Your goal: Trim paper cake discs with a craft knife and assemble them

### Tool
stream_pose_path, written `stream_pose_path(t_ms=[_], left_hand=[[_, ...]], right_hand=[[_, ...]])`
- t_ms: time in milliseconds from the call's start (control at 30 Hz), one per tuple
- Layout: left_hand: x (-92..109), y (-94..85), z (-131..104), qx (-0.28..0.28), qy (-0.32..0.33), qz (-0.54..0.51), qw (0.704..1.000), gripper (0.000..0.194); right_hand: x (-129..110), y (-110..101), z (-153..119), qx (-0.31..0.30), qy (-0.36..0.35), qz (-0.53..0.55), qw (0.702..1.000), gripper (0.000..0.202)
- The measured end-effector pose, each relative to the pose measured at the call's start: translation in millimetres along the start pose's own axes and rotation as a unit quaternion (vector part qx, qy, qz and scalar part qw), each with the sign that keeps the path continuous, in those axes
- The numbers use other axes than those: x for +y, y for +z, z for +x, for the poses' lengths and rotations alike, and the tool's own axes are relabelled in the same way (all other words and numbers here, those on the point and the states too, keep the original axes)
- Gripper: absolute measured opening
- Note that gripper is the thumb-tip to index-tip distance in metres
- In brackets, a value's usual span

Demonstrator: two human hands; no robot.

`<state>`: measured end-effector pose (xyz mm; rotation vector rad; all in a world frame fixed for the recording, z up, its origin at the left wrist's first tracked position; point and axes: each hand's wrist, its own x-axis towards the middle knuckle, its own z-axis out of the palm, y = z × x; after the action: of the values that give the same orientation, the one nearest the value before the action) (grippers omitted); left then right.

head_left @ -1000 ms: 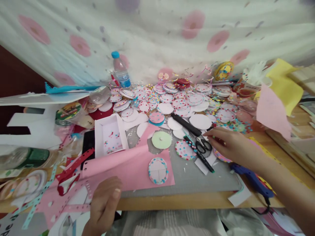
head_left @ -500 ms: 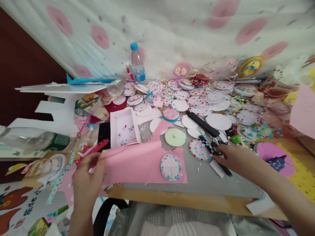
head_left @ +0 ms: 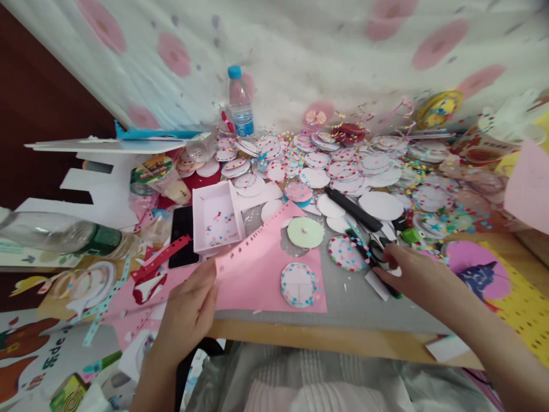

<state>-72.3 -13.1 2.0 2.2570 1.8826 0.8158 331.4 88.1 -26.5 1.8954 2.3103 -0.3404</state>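
Note:
My left hand (head_left: 191, 306) pinches the left end of a pink paper sheet (head_left: 249, 280) and lifts its edge, which has a row of punched holes. On that sheet lie a pale green disc (head_left: 305, 232) and a white disc edged with blue and red dots (head_left: 297, 284). At the right, my right hand (head_left: 397, 269) has its fingers closed around the black handles of a pair of scissors (head_left: 377, 250). The scissors rest low over the grey mat. Beside them lies a dotted round disc (head_left: 346, 253), and a small white paper piece is partly under them.
A white box (head_left: 217, 217) with confetti stands behind the sheet, next to a black phone (head_left: 182, 229). A black marker-like tool (head_left: 352, 209) lies behind the scissors. Many decorated discs are piled at the back, near a water bottle (head_left: 241, 103). Another bottle (head_left: 64, 233) lies left.
My left hand has moved right, carrying the sheet's left end with it, so the sheet bends up and its punched edge shows. My right hand stays at the scissors.

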Motion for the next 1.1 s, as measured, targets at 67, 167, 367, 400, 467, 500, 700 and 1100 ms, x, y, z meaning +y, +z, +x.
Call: stream_pose_path(t_ms=[67,167,367,400,467,500,700,1100], left_hand=[[-3,4.6,0,0.079,-0.026,0.02,0.996,0.053],[-9,11.7,-2,0.145,-0.008,0.065,0.987,0.066],[-8,13.4,2,0.175,-0.043,0.033,0.983,0.082],[-4,11.8,2,0.207,-0.071,0.002,0.976,0.083],[8,9.9,0,0.282,-0.099,-0.046,0.953,0.07],[15,10.6,-2,0.303,-0.087,-0.054,0.947,0.056],[57,52.0,-17,-0.027,0.062,-0.102,0.992,0.026],[42,83.9,-26,-0.195,0.079,-0.056,0.976,0.05]], right_hand=[[-1,10,1,-0.004,0.003,0.011,1.0,0.009],[-1,19,2,-0.002,0.026,0.026,0.999,0.009],[7,-4,-22,0.065,0.088,0.194,0.975,0.024],[4,-9,-30,0.09,0.091,0.279,0.952,0.028],[-7,-17,-44,0.132,0.065,0.459,0.876,0.028],[-16,-18,-49,0.14,0.043,0.531,0.834,0.025],[-78,2,-55,0.102,0.022,0.775,0.624,0.025],[-89,54,-40,0.124,0.102,0.783,0.602,0.023]])
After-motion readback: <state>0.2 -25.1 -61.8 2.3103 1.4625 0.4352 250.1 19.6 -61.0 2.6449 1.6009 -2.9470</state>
